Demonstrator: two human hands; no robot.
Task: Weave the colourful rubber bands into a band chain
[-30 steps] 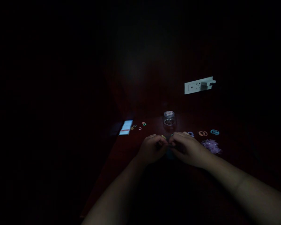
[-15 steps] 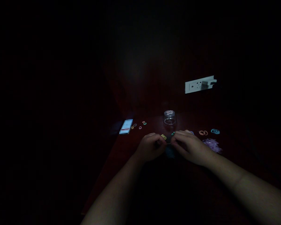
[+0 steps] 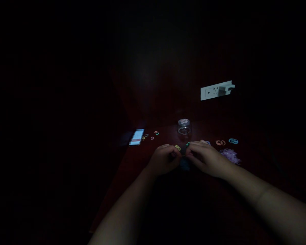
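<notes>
My left hand (image 3: pixel 165 159) and my right hand (image 3: pixel 202 156) face each other just above the table, fingers pinched. Between their fingertips runs a thin yellowish band (image 3: pixel 183 156), which looks like a small elastic; the fingers hide most of it. Just behind my left fingertips lie yellow bands (image 3: pixel 177 147). A bit of green (image 3: pixel 187 144) shows by my right fingers. Below the gap between my hands is a dim teal pile (image 3: pixel 185 165). Close to my right wrist sits a pale purple pile (image 3: pixel 230 156) of small pieces, too dim to make out singly.
A clear lidded jar (image 3: pixel 184 126) stands behind my hands. Orange rings (image 3: pixel 220 143) and blue rings (image 3: pixel 233 141) lie to the right. At left are a lit phone (image 3: pixel 137 137) and several small coloured rings (image 3: pixel 152 138). A socket (image 3: pixel 216 91) with a plug is on the wall. Surroundings are dark.
The whole view has shifted slightly, so things sit a little higher in the picture. Both hands keep their pinch, and the thin band between them shows a bit more yellow.
</notes>
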